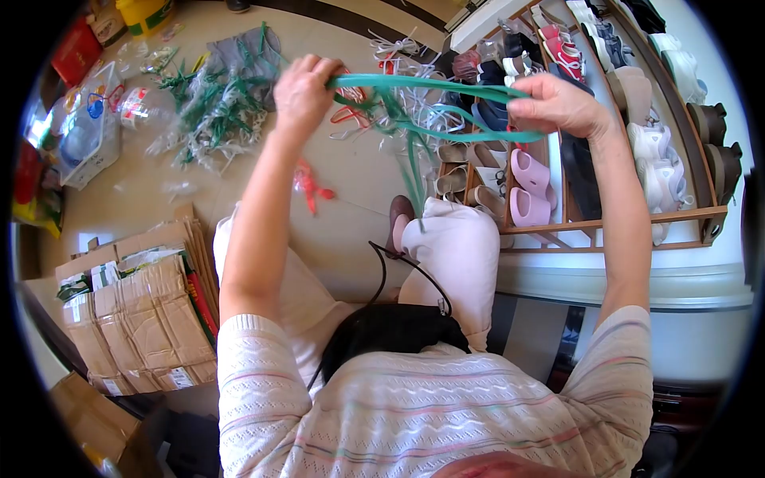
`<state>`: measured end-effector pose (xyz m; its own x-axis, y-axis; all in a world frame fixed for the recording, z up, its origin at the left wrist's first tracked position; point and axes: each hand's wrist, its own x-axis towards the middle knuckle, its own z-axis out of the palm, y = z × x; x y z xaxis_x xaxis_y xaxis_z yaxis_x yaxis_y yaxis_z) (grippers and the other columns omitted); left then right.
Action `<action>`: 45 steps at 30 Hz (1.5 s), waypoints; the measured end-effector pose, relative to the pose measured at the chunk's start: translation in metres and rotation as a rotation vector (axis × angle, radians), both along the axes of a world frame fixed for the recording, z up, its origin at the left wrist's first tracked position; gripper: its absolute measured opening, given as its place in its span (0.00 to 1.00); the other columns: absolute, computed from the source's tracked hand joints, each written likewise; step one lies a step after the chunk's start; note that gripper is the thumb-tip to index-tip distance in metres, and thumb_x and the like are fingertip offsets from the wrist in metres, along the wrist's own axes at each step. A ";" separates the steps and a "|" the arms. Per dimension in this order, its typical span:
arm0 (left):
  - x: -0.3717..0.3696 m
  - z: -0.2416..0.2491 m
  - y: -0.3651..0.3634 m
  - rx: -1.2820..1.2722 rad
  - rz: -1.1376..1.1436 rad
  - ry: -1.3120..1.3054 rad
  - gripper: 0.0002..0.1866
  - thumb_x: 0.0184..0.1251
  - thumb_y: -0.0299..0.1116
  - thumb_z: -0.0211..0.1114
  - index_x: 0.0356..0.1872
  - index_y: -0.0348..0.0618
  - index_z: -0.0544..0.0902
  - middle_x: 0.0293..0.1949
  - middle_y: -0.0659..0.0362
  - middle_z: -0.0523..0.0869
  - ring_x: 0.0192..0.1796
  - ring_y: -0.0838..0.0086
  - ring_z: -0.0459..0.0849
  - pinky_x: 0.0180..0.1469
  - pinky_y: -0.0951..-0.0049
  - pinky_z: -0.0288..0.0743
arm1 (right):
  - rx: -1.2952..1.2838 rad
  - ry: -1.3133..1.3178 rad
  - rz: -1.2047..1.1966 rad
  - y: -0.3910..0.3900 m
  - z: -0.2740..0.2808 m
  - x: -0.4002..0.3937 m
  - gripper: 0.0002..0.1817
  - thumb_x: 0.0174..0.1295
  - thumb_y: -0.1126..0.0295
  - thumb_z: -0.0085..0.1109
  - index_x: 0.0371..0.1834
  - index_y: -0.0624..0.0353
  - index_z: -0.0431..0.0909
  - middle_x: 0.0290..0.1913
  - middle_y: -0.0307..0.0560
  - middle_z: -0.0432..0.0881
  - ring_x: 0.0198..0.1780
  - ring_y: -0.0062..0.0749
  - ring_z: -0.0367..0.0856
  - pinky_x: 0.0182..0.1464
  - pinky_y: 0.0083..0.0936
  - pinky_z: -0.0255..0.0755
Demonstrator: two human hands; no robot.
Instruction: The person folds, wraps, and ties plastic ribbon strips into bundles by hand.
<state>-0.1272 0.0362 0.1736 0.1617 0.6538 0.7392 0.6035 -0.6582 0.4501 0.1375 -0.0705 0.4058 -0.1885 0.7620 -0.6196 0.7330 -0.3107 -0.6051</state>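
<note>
Several lengths of green plastic strapping (pixel 426 82) stretch between my two hands at chest height or above. My left hand (pixel 305 92) is closed in a fist round one end of the bundle. At the other end, my right hand (pixel 558 105) pinches the looped strands between thumb and fingers. Loose ends of the strapping hang below the middle. Behind it on the floor lies a tangle of white strapping (pixel 402 60) with some orange pieces. A heap of green and clear strapping scraps (pixel 219 103) lies beyond my left forearm.
A wooden shoe rack (pixel 613 221) full of shoes stands on the right. Flattened cardboard boxes (pixel 139 327) lean at the left. Farther off are a white plastic basket (pixel 94 147), a clear bottle (pixel 147 107) and a yellow bucket (pixel 145 16). A red strip (pixel 311 187) lies on the tiles.
</note>
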 end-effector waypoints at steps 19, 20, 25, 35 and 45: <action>0.001 0.008 0.006 -1.119 -0.857 -1.657 0.14 0.68 0.38 0.52 0.35 0.34 0.76 0.26 0.52 0.79 0.24 0.66 0.77 0.32 0.64 0.76 | 0.136 1.068 -0.210 -0.051 -0.091 -0.050 0.13 0.68 0.62 0.43 0.32 0.59 0.70 0.13 0.34 0.65 0.16 0.21 0.65 0.30 0.22 0.64; -0.009 0.000 0.021 -1.098 -0.723 -1.735 0.13 0.69 0.36 0.50 0.32 0.35 0.75 0.24 0.54 0.77 0.21 0.65 0.75 0.30 0.63 0.76 | 0.112 1.025 -0.232 -0.057 -0.086 -0.047 0.13 0.68 0.62 0.44 0.31 0.59 0.71 0.12 0.33 0.64 0.13 0.16 0.55 0.20 0.16 0.51; -0.048 -0.015 0.035 0.148 0.350 -0.139 0.07 0.62 0.40 0.58 0.30 0.51 0.78 0.27 0.59 0.79 0.28 0.63 0.79 0.30 0.66 0.72 | -0.132 0.208 -0.189 -0.105 -0.045 -0.046 0.14 0.67 0.63 0.46 0.28 0.62 0.72 0.13 0.35 0.68 0.12 0.14 0.60 0.14 0.14 0.53; -0.082 -0.044 0.039 -0.487 0.479 0.113 0.09 0.55 0.40 0.59 0.35 0.59 0.84 0.41 0.60 0.80 0.49 0.62 0.75 0.48 0.63 0.70 | 0.196 0.476 -0.444 -0.159 -0.025 0.046 0.14 0.65 0.63 0.49 0.26 0.62 0.69 0.11 0.33 0.60 0.11 0.16 0.55 0.13 0.14 0.49; -0.081 -0.032 0.027 -0.754 0.396 0.451 0.19 0.49 0.50 0.65 0.38 0.50 0.85 0.50 0.58 0.78 0.57 0.59 0.68 0.57 0.54 0.61 | 0.749 0.171 -0.407 -0.043 -0.001 0.089 0.10 0.65 0.67 0.50 0.33 0.63 0.73 0.16 0.31 0.63 0.18 0.14 0.60 0.23 0.15 0.55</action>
<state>-0.2080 0.0631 0.1417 -0.0067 0.9997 0.0246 0.9395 -0.0022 0.3425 0.2260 -0.1131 0.4048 0.1423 0.9863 0.0838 0.5316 -0.0047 -0.8470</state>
